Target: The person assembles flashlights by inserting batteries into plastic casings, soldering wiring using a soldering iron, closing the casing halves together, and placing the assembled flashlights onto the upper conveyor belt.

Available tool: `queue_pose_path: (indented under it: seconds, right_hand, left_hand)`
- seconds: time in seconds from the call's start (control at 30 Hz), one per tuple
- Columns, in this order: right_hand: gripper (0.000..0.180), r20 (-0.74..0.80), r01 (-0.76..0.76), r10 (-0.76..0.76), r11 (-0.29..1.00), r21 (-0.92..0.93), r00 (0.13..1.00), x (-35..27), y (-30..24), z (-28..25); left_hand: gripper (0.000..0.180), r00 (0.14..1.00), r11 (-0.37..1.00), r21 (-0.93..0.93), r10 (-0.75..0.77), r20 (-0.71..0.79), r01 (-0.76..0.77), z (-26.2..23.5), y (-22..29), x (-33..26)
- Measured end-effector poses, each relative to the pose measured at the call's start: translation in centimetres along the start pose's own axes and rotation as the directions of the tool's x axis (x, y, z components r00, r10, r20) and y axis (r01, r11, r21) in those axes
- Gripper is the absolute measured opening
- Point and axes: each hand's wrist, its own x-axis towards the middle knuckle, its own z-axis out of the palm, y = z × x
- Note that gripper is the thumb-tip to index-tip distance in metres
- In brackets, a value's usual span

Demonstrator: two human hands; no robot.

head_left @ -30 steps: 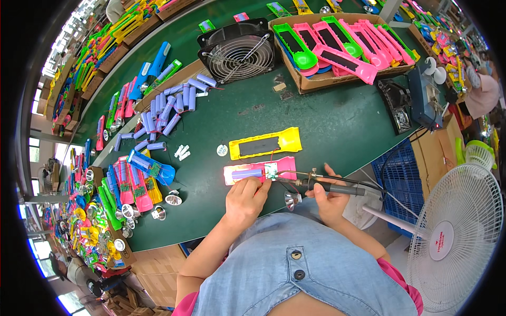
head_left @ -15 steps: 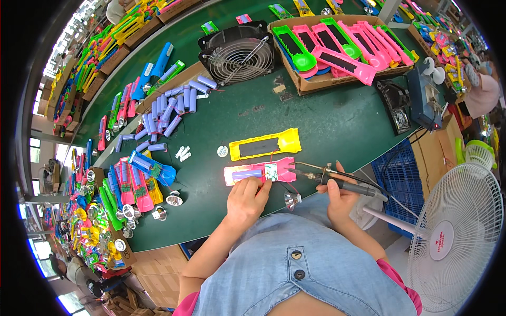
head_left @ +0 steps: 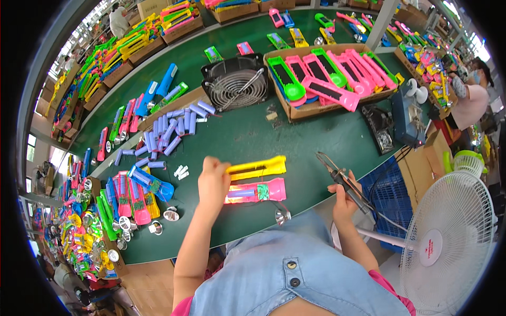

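My left hand pinches the left end of a yellow plastic flashlight housing, which is tipped onto its side. Just nearer to me lies an open pink housing. It holds a purple cylindrical battery cell and a small green circuit board. A thin wire leads from there to a shiny reflector cup at the table's front edge. In my right hand is a soldering iron, its tip pointing up and left, apart from both housings.
Loose purple cells and small white pieces lie to the left, near filled housings. A black metal fan and a cardboard box of housings stand behind. At right are a blue soldering station and a white fan.
My left hand has gone from the pink housing to the yellow one and tipped it. The soldering iron has drawn away to the right. The circuit board now shows green instead of white.
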Motion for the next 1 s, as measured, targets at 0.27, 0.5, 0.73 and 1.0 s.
queue_pose_path:
  seconds: [0.27,0.5,0.73,1.0]
  right_hand:
    - [0.025,0.038,0.117,-0.111,0.973,-0.198,0.993,3.3,2.7,-1.1]
    - [0.016,0.072,0.08,-0.057,0.917,-0.39,0.996,6.5,3.3,-1.8]
    - [0.012,0.026,0.105,-0.104,0.9,-0.423,0.994,5.6,4.2,-1.6]
    - [0.015,-0.032,0.049,-0.075,0.869,-0.492,0.997,5.8,4.0,-1.3]
  left_hand:
    - [0.049,0.967,0.93,-0.306,0.239,0.087,-0.203,-0.2,-1.0,-4.0]
    - [0.046,0.88,0.724,-0.667,0.187,0.437,0.177,-7.4,1.6,9.1]
    - [0.044,0.918,0.869,-0.487,0.118,0.379,0.089,-2.8,5.4,32.4]
    - [0.066,0.957,0.97,0.23,-0.139,0.254,0.08,15.1,-0.5,48.4]
